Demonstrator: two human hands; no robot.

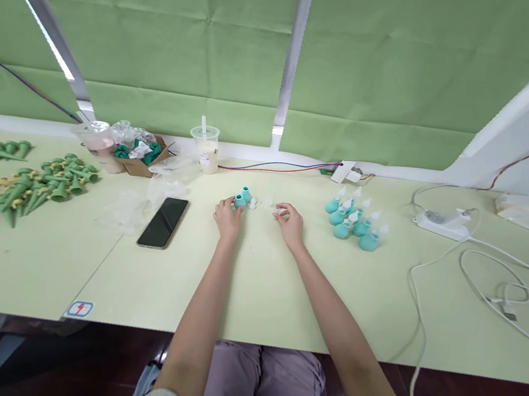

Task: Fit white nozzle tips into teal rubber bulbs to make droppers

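Note:
My left hand [228,219] is closed around a small teal bottle [239,201], its fingers curled at the bottle's left side. Just behind it stands a second open-topped teal bottle [246,193]. Small white pieces [253,203] lie right of these bottles. My right hand [291,227] is pinched on a small whitish translucent tip [277,211], too small to make out fully. Between the hands lie several clear small pieces [266,204]. Further right stands a group of teal squeeze bottles [341,230] with translucent pointed tips.
A phone [163,223] lies left of my left arm. Behind it are a plastic cup with a straw [206,151], clear bags [128,210] and a cardboard box [140,167]. Green cone-shaped parts [38,184] lie far left. A power strip [443,222] and white cables [416,277] occupy the right.

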